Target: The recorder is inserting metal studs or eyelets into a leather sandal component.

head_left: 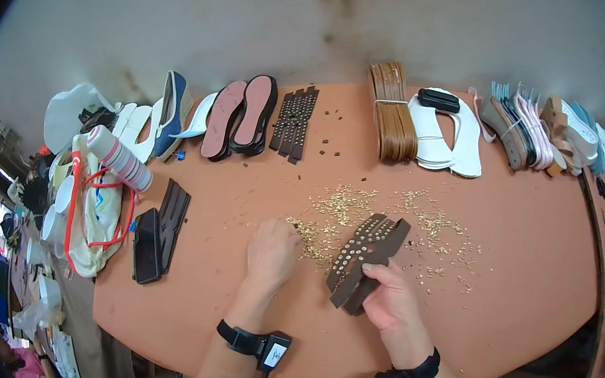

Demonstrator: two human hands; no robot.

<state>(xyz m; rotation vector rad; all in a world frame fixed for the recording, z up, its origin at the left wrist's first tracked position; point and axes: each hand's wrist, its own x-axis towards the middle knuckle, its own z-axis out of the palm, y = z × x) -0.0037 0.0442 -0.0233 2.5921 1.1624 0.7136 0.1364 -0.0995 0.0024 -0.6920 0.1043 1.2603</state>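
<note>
My right hand (396,302) grips a dark brown sandal strap piece (369,255) with slits and rows of small gold studs. The thumb lies on its near side; the piece is tilted above the table. My left hand (273,252) is closed at the left edge of a scatter of loose gold studs (346,206). Its fingertips are pressed together and mostly hidden, so what they pinch, if anything, cannot be seen. More gold studs (440,221) spread beyond and to the right of the strap piece.
Studded brown straps (296,123) and pink-topped soles (226,121) lie at the back of the orange table (531,250). Beside them are a brown strip bundle (391,116) and white sole shapes (468,146). Plain dark straps (175,218) and a black phone-like case (147,245) lie left.
</note>
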